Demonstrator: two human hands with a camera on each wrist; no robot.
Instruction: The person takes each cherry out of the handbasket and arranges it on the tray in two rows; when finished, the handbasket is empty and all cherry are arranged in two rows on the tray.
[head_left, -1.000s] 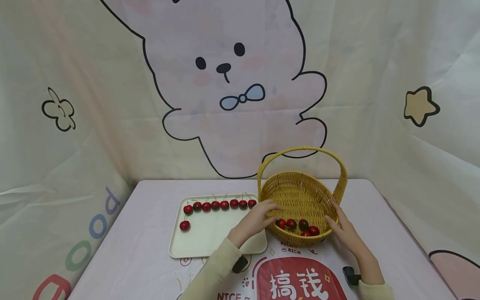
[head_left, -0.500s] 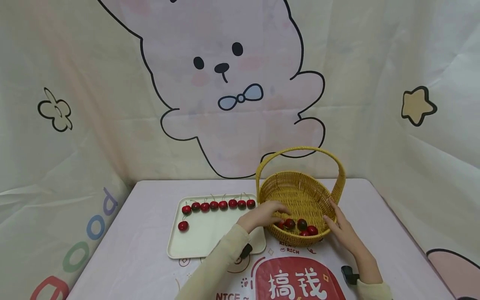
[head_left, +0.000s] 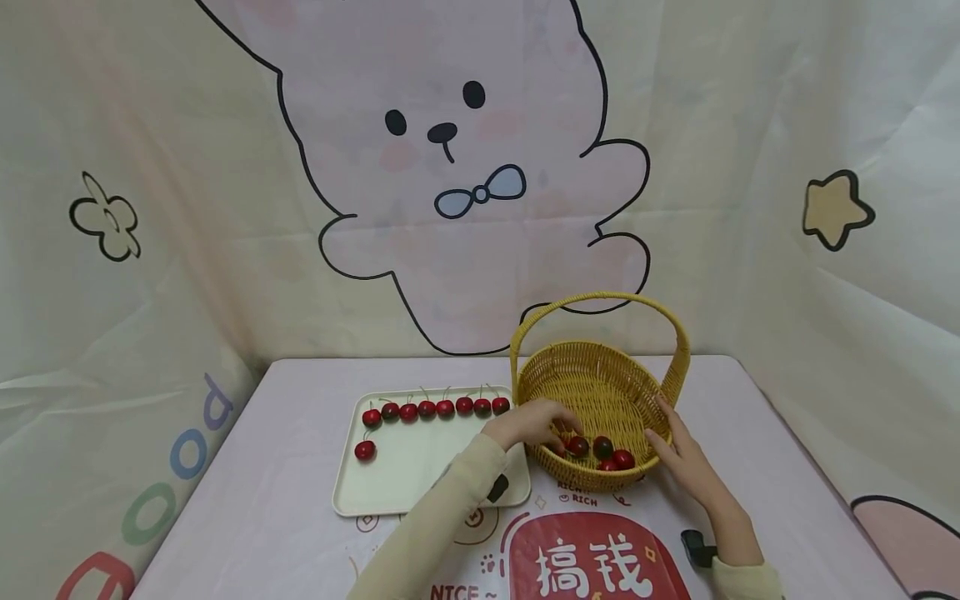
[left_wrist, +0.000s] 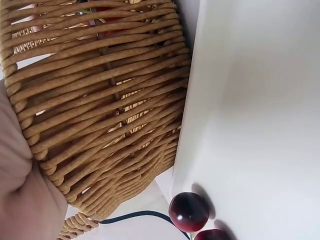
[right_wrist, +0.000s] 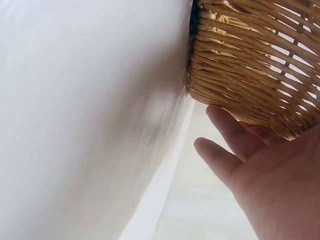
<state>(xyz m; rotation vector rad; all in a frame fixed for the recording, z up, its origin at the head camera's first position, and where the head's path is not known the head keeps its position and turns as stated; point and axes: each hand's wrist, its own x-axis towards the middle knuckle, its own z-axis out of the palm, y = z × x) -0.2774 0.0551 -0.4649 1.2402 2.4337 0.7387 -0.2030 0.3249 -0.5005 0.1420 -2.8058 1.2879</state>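
A yellow wicker basket (head_left: pixel 600 392) with a tall handle stands right of centre, several dark red cherries (head_left: pixel 623 459) lying in its near side. My left hand (head_left: pixel 534 423) reaches over the basket's left rim, its fingers and thumb bent down at the leftmost cherries; whether they pinch one is hidden. On the right side, my right hand (head_left: pixel 690 462) holds the basket rim, thumb inside and fingers along the outer wall. The right wrist view shows its fingers (right_wrist: pixel 220 157) against and beneath the woven side (right_wrist: pixel 255 70). In the left wrist view the basket wall (left_wrist: pixel 110 100) hides the left fingertips.
Left of the basket lies a cream rectangular tray (head_left: pixel 427 487), close against it. A row of cherries (head_left: pixel 427 409) with stems lines its far edge, and one cherry (head_left: pixel 365 451) starts a second row at left. The table (head_left: pixel 292 467) meets a printed cloth backdrop (head_left: pixel 480 283) behind.
My left hand has moved right and further into the basket, its fingers coming down around the leftmost cherries. The right hand stays at the basket rim.
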